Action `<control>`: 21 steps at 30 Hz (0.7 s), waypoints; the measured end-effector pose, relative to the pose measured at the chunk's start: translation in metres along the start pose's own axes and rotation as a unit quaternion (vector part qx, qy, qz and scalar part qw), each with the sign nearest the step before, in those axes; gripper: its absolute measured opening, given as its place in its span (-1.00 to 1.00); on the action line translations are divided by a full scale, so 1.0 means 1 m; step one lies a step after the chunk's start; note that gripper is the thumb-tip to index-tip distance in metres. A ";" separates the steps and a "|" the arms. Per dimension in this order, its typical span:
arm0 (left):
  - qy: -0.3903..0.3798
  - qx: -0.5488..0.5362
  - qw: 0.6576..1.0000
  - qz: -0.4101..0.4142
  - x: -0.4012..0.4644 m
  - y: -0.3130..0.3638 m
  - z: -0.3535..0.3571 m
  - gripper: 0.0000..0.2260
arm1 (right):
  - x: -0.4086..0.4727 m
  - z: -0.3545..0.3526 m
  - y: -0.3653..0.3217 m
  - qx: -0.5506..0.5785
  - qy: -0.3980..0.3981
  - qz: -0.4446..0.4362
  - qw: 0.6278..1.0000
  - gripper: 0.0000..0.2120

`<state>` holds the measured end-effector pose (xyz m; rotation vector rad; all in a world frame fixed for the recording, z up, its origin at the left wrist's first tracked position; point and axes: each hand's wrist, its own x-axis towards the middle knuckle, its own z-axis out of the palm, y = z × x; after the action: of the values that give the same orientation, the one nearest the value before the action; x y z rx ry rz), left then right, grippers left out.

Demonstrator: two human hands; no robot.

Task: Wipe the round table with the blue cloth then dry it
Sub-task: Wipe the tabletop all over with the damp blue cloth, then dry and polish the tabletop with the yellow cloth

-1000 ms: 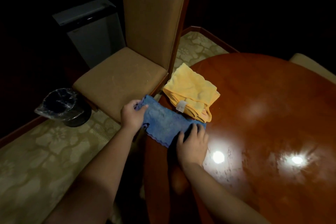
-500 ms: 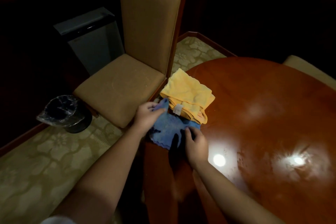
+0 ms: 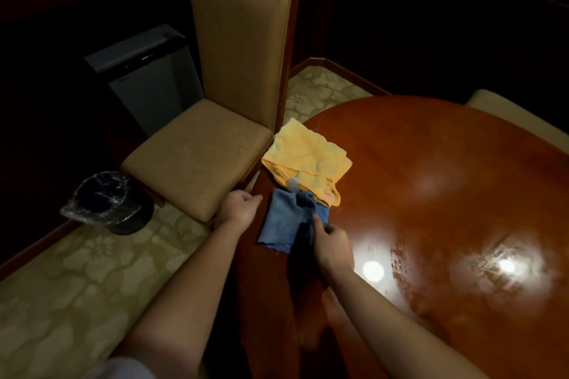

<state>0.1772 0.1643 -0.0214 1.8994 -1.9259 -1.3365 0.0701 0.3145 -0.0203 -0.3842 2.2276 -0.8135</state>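
The right hand (image 3: 331, 244) pinches the folded blue cloth (image 3: 284, 220) at the round table's (image 3: 431, 194) near-left edge; the left hand (image 3: 237, 209), loosely curled, holds nothing beside it; wiping seems not yet begun; next, sweep the cloth across the tabletop; the yellow cloth (image 3: 306, 158) waits alongside.

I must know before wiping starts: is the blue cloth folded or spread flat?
Folded. The blue cloth lies on the table edge in layers, one flap doubled over on top; the right hand pinches it.
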 end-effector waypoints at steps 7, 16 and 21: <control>-0.081 0.051 0.995 0.038 -0.002 0.002 0.020 -0.88 | -0.008 0.004 -0.001 0.126 -0.029 0.007 0.992 -0.68; -0.061 0.067 0.995 0.044 0.001 -0.001 0.019 -0.85 | -0.008 0.019 0.015 -0.309 0.038 -0.291 0.905 -0.49; -0.041 0.082 0.995 0.049 0.005 -0.003 0.011 -0.86 | 0.002 0.022 0.018 -0.373 -0.042 -0.272 0.886 -0.40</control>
<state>0.1712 0.1661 -0.0320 1.8171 -2.2004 -1.2840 0.0840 0.3177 -0.0443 -1.4282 2.2971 -0.1371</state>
